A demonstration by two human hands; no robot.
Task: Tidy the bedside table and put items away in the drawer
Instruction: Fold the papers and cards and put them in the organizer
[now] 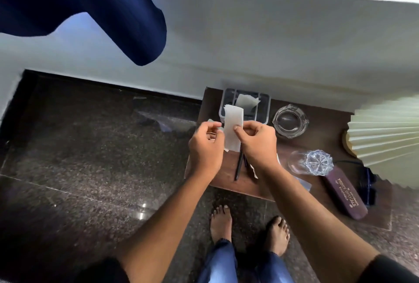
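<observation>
A white folded tissue [233,127] is held upright above the left end of the brown bedside table [247,186]. My left hand [205,146] pinches its left edge and my right hand [257,142] pinches its right side. Below my hands a black pen [239,165] lies on the table. Behind the tissue stands a white tissue box [264,106] with another tissue sticking out. A round glass ashtray [290,120], a tipped-over cut glass tumbler [310,165] and a maroon spectacle case [345,194] lie further right.
A pleated cream lampshade [385,142] overhangs the table's right end, with a black cable and plug [368,183] beneath it. A dark blue cloth [90,4] hangs at the upper left. Dark speckled floor [90,158] lies to the left; my bare feet stand below the table.
</observation>
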